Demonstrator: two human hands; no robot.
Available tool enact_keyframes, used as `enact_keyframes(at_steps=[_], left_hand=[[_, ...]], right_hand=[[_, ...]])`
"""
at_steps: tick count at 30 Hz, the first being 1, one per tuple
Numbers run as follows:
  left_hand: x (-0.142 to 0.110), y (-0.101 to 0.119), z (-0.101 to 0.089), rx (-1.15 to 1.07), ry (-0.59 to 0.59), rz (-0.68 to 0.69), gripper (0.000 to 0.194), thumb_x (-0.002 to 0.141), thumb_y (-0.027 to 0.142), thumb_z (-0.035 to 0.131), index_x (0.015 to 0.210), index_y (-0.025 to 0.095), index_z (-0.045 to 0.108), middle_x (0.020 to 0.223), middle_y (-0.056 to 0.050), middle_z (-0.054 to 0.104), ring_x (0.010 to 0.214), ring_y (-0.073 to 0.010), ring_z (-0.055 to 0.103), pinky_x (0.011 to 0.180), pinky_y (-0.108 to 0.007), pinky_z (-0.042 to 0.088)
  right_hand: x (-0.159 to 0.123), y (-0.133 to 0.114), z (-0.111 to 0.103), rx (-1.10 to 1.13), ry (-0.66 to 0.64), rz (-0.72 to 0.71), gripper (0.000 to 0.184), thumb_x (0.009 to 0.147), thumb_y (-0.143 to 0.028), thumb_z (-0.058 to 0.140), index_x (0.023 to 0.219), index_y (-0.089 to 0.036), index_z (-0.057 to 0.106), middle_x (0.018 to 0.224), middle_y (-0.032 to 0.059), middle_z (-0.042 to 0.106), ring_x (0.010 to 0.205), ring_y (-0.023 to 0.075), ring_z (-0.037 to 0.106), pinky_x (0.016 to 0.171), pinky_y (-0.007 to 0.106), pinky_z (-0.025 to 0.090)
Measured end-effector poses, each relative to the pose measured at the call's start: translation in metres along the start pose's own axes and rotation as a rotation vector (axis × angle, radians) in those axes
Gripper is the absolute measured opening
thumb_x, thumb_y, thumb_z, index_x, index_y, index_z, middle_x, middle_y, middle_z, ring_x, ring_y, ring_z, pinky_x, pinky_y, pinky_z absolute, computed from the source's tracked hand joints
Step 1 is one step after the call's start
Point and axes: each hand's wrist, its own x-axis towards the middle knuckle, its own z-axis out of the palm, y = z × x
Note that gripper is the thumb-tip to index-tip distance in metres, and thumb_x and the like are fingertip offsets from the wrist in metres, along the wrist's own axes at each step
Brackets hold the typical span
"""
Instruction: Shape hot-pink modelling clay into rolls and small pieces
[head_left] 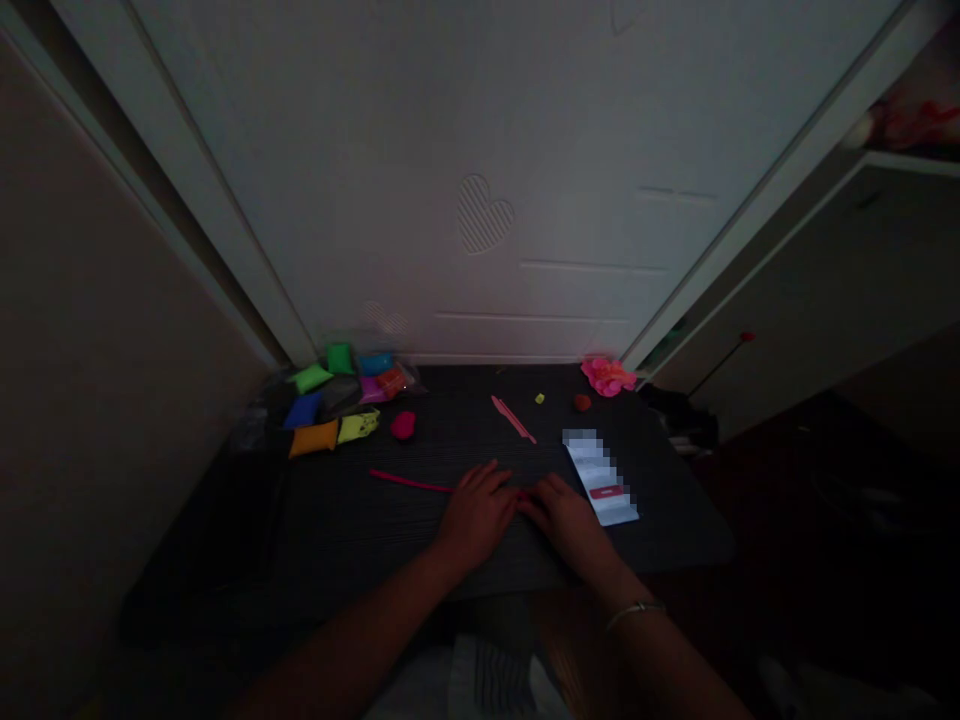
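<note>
A long, thin red clay roll [409,482] lies across the dark table. Over its right part rests my left hand [480,512], palm down, fingers stretched out and slightly apart. Close beside it, my right hand [559,515] has its fingers bent and pinched round the right end of the roll, where a bit of red shows between the two hands. Beyond the roll sits a red clay lump [403,425]. Pink modelling tools [513,419] lie farther back, near a small yellow-green piece [540,398] and a brownish-red lump [582,402].
Several coloured clay packets [313,438] are grouped at the back left. A lit phone-like screen [600,480], partly pixelated, lies right of my right hand. A pink flower [609,376] is at the back right corner. A white panelled door [480,290] rises behind the table [337,540].
</note>
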Motion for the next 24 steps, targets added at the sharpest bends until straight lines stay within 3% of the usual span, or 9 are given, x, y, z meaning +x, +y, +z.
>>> enact_keyframes(at_steps=[4, 11, 18, 24], left_hand=[[0.0003, 0.0014, -0.0015, -0.014, -0.007, 0.001, 0.023, 0.082, 0.024, 0.042, 0.094, 0.022, 0.062, 0.112, -0.002, 0.059, 0.114, -0.0208, 0.043, 0.094, -0.039, 0.032], [0.0003, 0.0009, -0.0019, -0.061, -0.024, -0.014, 0.024, 0.080, 0.020, 0.043, 0.097, 0.022, 0.061, 0.112, -0.002, 0.059, 0.114, -0.0194, 0.042, 0.096, -0.039, 0.031], [-0.0015, -0.0004, -0.0039, -0.086, -0.048, -0.025, 0.026, 0.078, 0.018, 0.044, 0.098, 0.023, 0.060, 0.116, -0.002, 0.056, 0.116, -0.0199, 0.040, 0.097, -0.040, 0.028], [-0.0001, 0.0003, -0.0038, -0.114, -0.035, -0.039, 0.026, 0.078, 0.017, 0.043, 0.099, 0.021, 0.059, 0.114, -0.003, 0.057, 0.115, -0.0190, 0.041, 0.097, -0.039, 0.028]], right_hand=[[-0.0003, 0.0003, 0.0002, -0.010, -0.009, -0.016, 0.025, 0.084, -0.034, 0.043, 0.100, -0.021, 0.057, 0.089, 0.0050, 0.054, 0.079, 0.0157, 0.056, 0.071, 0.026, 0.044], [0.0014, -0.0061, 0.0036, -0.059, 0.020, 0.034, 0.021, 0.084, -0.032, 0.044, 0.084, -0.017, 0.058, 0.086, 0.0061, 0.055, 0.077, 0.0172, 0.055, 0.067, 0.027, 0.043], [-0.0031, -0.0055, -0.0016, 0.076, 0.000, -0.038, 0.030, 0.082, -0.028, 0.046, 0.110, -0.021, 0.052, 0.091, 0.0054, 0.053, 0.081, 0.0163, 0.055, 0.072, 0.026, 0.044], [-0.0020, -0.0067, 0.0038, 0.045, 0.042, 0.003, 0.020, 0.084, -0.026, 0.042, 0.090, -0.018, 0.060, 0.086, 0.0053, 0.054, 0.077, 0.0157, 0.055, 0.070, 0.026, 0.043]])
